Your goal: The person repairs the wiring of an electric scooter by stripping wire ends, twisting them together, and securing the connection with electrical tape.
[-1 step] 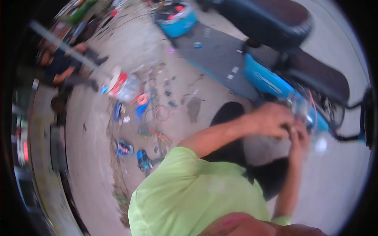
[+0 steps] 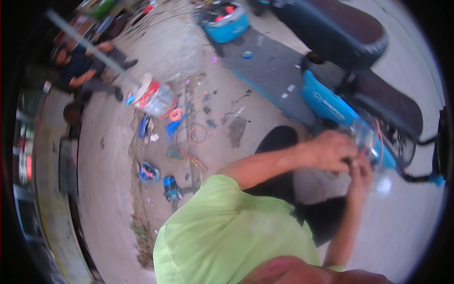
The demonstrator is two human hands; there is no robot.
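My left hand [image 2: 331, 150] and my right hand [image 2: 361, 171] meet close together at the rear of a blue electric scooter [image 2: 328, 102]. The left hand's fingers are curled in and those of the right are pinched. What they hold is small, dark and blurred, mostly hidden by the fingers. Just past the fingertips is a clear, shiny plastic-looking part [image 2: 364, 134]. A thin red wire [image 2: 379, 137] runs beside it, along the scooter's blue side.
Black padded seats [image 2: 350, 35] top the scooter, whose dark footboard [image 2: 269, 66] stretches away. Tools and cables [image 2: 187, 158] litter the ground at left, with a blue-black power tool [image 2: 171, 188]. Beyond stand a red-and-white bucket [image 2: 153, 97] and a seated person [image 2: 78, 71].
The view has shifted slightly, so the ground and scooter appear a little further right. My hands stay together at the same spot on the scooter.
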